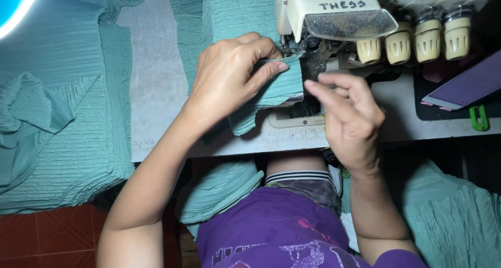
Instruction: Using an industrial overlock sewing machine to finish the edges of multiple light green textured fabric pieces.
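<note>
Person wears purple top (282, 231) with pale printed markings; striped black-and-white band (298, 176) at the waist; both forearms bare, left hand (229, 77) and right hand (349, 119) without rings

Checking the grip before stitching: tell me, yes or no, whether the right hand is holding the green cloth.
No: the right hand hovers bare beside the sewing machine, while the left hand pinches the green cloth.
</note>
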